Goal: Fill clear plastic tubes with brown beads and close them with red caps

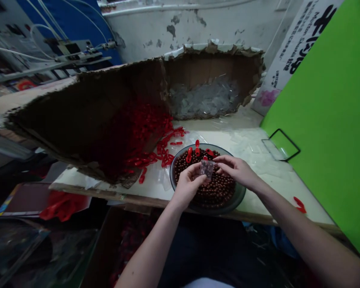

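My left hand (pixel 189 182) pinches a small clear plastic box (pixel 207 169) between thumb and fingers; dark round shapes show in or through it. At the box's right edge, my right hand (pixel 235 170) has its fingers bent in a loose pinch on the upper corner. Both hands are over a wide bowl (pixel 240 196) filled with brown beads (pixel 216 192). Red plastic pieces lie on the beads, among them an opened red capsule-shaped piece (pixel 197 149) and another red piece (pixel 189 155). Part of a red piece shows just behind the box.
A torn cardboard box (pixel 63 104) lies open behind the bowl, with a heap of red pieces (pixel 144 124) and a pile of clear plastic boxes (pixel 204 98). Loose red pieces are on the table (pixel 276 188). A green panel (pixel 333 120) with a black handle (pixel 285 146) stands at right.
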The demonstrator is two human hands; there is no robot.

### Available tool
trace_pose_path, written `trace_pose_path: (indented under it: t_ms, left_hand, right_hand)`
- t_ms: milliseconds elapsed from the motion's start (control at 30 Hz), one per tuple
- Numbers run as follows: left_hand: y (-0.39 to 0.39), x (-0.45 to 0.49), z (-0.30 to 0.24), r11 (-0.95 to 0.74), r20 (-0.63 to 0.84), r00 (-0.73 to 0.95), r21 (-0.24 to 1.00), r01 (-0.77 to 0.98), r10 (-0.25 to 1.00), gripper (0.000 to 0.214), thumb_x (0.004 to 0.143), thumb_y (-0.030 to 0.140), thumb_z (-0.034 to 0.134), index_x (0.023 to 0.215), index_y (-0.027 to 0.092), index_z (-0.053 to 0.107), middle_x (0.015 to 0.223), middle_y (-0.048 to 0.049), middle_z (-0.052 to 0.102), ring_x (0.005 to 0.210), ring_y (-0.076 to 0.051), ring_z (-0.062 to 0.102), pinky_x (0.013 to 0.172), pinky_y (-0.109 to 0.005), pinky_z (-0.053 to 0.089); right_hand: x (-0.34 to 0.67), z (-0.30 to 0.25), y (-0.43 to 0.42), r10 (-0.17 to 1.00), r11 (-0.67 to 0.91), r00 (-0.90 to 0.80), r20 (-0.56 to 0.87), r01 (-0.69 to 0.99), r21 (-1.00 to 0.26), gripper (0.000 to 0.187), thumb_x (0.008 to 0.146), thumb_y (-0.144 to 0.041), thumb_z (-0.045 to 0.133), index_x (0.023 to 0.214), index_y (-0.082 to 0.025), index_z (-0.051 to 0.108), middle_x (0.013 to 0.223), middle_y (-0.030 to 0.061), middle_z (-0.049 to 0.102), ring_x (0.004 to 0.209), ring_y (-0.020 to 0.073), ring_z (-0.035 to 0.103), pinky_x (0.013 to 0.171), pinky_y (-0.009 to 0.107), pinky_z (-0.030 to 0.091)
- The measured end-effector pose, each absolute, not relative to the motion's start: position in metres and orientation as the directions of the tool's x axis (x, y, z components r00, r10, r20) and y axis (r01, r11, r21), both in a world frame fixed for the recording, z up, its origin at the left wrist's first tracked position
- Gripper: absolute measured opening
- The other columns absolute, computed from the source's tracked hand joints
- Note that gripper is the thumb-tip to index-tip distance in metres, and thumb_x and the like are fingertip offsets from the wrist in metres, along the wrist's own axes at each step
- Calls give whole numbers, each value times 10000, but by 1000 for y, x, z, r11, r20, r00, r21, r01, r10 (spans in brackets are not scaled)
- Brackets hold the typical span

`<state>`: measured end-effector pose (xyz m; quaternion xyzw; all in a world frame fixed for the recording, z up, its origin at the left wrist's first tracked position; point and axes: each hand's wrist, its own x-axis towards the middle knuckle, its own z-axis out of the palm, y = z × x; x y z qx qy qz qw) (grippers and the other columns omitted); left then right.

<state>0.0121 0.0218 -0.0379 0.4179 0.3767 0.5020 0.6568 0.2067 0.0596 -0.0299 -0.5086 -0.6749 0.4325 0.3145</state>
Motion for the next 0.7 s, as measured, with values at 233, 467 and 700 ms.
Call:
trace_pose_path:
  t_ms: [233, 467, 700]
  left_hand:
    - [9, 3, -22, 114, -42, 200, 923, -368, 979, 473, 717, 250, 727, 1160, 139, 605, 1016, -89, 691, 737, -153, 669, 693, -282, 554]
    - [9, -5, -24, -41, 73, 100, 958, -285, 992, 425, 738, 250, 705, 1147, 163, 628, 1057, -82, 689, 920, -183, 646, 820, -309, 552]
    - [7, 2, -18, -29, 70, 116, 945, -326, 991, 434, 750, 256, 706, 1164, 162, 619, 1113, -98, 675, 988, -213, 640, 854, -339, 550]
  right_hand:
    - [178, -68, 83, 900, 407, -430, 71, 769, -493, 271, 828, -255, 604, 1089, -186, 627, 996, 84, 633, 878, 208, 618, 778, 307, 464]
    - [176, -78, 85, 887, 431, -459, 49, 784, -447, 232, 831, -271, 622, 1049, -195, 650, 945, 68, 549, 832, 195, 570, 789, 321, 449]
    - [189, -70, 76, 885, 435, -463, 57, 775, -457, 280, 865, -262, 575, 1127, -189, 642, 1005, 90, 559, 876, 196, 575, 823, 319, 448]
